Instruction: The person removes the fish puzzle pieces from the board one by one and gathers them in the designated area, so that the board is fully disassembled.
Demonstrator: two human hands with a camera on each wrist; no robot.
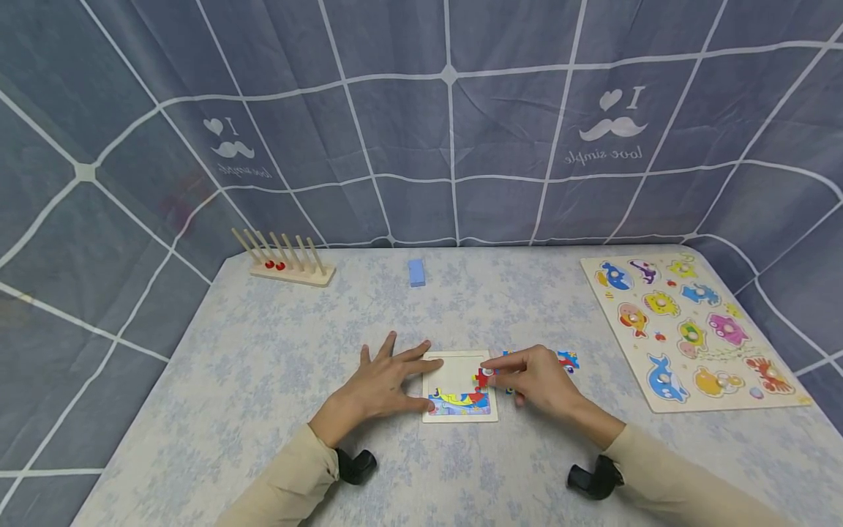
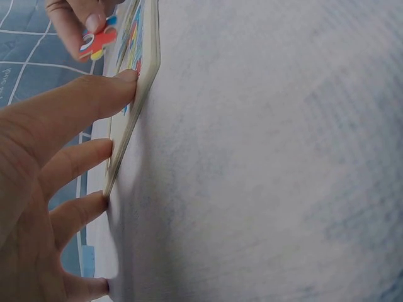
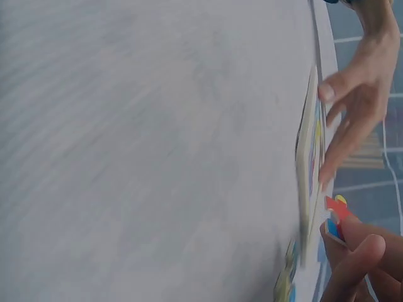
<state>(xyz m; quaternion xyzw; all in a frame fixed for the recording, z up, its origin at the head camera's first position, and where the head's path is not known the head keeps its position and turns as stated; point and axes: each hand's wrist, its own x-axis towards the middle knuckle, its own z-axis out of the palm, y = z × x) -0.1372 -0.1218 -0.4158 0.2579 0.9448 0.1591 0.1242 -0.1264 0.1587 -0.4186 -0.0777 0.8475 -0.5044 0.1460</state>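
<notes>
A small jigsaw tray (image 1: 459,353) with a pale wooden rim lies on the table, its near part filled with colourful pieces. My left hand (image 1: 388,377) is spread at the tray's left side, thumb and fingertips resting on the rim in the left wrist view. Between thumb and fingers my right hand (image 1: 541,380) pinches a red puzzle piece (image 1: 484,377), with blue and yellow parts, over the tray's right side. In the right wrist view the puzzle piece (image 3: 338,211) is held above the tray. Other loose puzzle pieces (image 1: 568,360) lie right of the tray, partly hidden by my right hand.
At the right lies a large wooden sea-animal peg board (image 1: 698,333). A blue block (image 1: 416,273) sits behind the tray. Far left stands a wooden peg rack (image 1: 290,272) with red beads. A grid-patterned curtain (image 1: 395,132) hangs behind the table.
</notes>
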